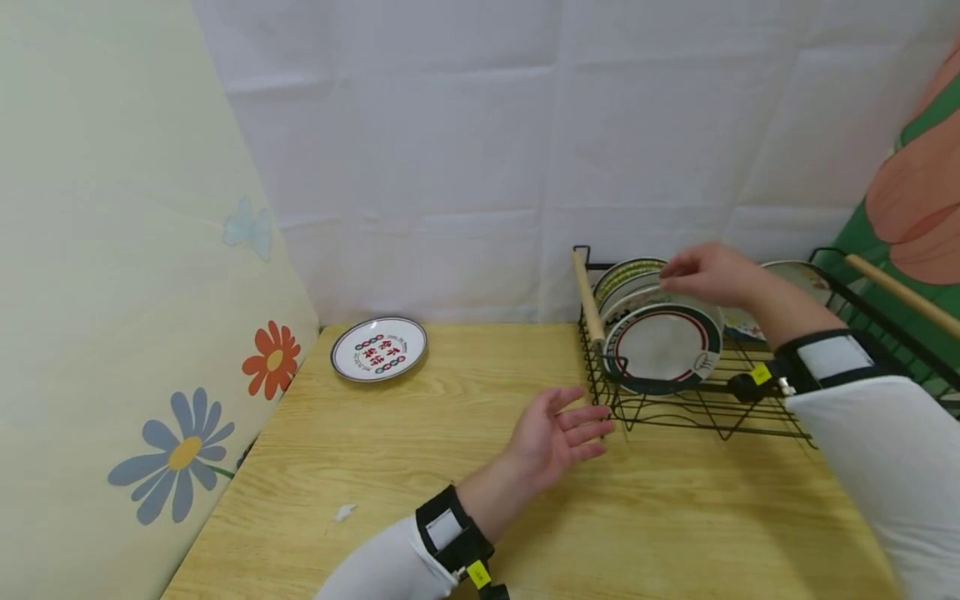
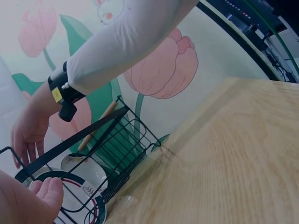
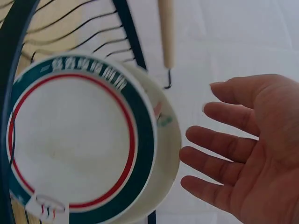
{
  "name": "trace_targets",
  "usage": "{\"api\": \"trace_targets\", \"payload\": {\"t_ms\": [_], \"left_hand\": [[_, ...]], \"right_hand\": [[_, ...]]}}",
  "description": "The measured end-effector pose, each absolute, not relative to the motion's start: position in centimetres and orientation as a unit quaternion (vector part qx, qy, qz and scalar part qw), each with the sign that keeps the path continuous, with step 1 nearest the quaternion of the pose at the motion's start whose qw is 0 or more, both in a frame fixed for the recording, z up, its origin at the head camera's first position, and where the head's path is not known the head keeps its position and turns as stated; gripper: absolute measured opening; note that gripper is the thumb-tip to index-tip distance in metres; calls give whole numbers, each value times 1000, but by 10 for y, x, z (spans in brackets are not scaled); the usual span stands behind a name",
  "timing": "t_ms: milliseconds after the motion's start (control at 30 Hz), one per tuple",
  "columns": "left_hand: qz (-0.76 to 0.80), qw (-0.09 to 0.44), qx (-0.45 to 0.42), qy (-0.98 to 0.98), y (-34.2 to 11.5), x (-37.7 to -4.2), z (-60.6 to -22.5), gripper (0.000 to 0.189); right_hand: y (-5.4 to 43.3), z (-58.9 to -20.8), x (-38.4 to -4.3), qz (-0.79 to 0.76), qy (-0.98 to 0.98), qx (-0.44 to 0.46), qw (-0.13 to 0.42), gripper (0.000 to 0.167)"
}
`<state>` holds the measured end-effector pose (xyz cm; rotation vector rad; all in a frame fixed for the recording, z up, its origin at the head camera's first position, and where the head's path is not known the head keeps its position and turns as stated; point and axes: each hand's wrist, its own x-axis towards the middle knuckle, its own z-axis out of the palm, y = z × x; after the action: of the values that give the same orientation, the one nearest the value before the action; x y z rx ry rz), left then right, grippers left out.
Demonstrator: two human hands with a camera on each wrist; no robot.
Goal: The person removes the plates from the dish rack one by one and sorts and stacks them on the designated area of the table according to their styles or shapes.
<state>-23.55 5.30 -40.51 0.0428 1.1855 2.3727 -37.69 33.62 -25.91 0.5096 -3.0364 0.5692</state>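
Note:
A black wire dish rack (image 1: 720, 425) with wooden handles holds several plates on edge at its left end. Foremost among them is a white plate (image 1: 662, 350) with a dark green rim and a red ring. My right hand (image 1: 708, 273) hovers over the tops of these plates; in the right wrist view its fingers (image 3: 219, 140) are spread and hold nothing. Palm up, my left hand (image 1: 551, 440) is beside the rack's front left corner, fingers extended and nothing in it. Whether it touches the wire cannot be told.
A small white plate (image 1: 379, 350) with red characters lies flat on the wooden table (image 1: 465, 400) at the back left. At the rack's right stands another pale plate (image 1: 798, 275). A white scrap (image 1: 344, 512) lies near the left edge. White cloth (image 1: 420, 167) hangs behind.

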Motion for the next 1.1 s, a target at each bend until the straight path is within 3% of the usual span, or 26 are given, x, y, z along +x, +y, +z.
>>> {"api": "trace_targets", "payload": {"t_ms": [167,533,833,1100], "left_hand": [[867,253,14,430,64,-230,-406,55],[865,254,10,432,68,-225,-409,54],[862,258,13,437,68,-227,-415,57],[859,261,14,440,68,-227,-416,55]], "right_hand": [[341,-271,-379,141,-971,192,16,33],[334,-282,-379,85,-979,184,-15,37],[337,-294,-386,43,-981,188,9,32],[340,-298,-390,9,-979,199,29,12]]}}
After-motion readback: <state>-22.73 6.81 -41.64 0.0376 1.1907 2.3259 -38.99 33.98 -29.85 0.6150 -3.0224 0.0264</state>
